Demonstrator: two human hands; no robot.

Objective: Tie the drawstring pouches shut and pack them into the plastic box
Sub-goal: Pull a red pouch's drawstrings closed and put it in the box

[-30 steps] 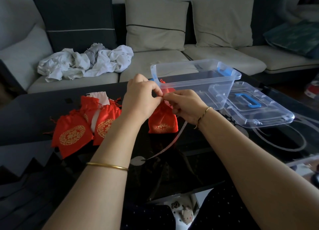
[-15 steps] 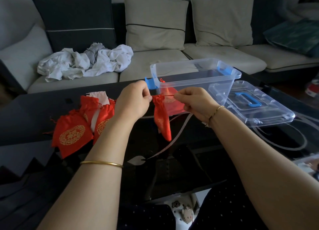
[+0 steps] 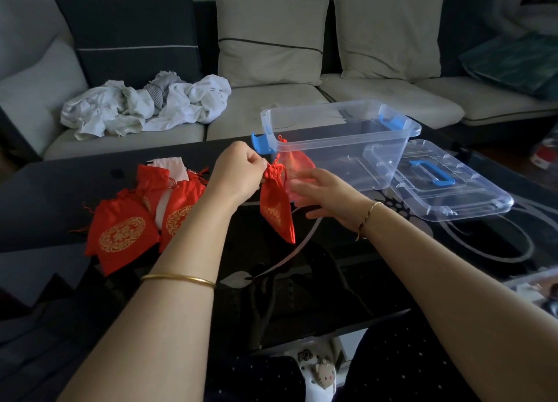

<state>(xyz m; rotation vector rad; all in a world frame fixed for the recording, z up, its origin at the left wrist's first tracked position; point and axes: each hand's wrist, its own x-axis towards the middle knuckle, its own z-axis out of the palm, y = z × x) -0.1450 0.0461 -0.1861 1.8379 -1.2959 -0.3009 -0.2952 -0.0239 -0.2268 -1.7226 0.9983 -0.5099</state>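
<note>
Above the dark desk, just in front of the plastic box, we are dangling one red held pouch by its gathered neck. Our left hand is pinching the drawstring there. Our right hand is hovering just beside the cloth with fingers spread and loose, gripping nothing; blur is keeping us from telling whether it is touching the cloth.

- **Knot:** we are not seeing clearly whether it is pulled tight. If it is slack, we are judging that the neck could be reopening once the pouch is dropped in.
- **Grip:** one pinch is carrying the whole pouch. Should the cord be slipping through it, the pouch would be falling to the desk short of the box wall.
- **Entry:** the blue latch is jutting out at the near corner, close to the cord ends, so a low lift could be snagging them on it.
- **Packed pouch**: it is lying inside against that same near corner, so a careless drop may be landing on top of it rather than beside it.
- **Waiting pouches**: they are lying heaped on the desk beside our left forearm, which could be dragging them out of place.
- **Lid**: it is lying just right of the box, out of our path.
</note>
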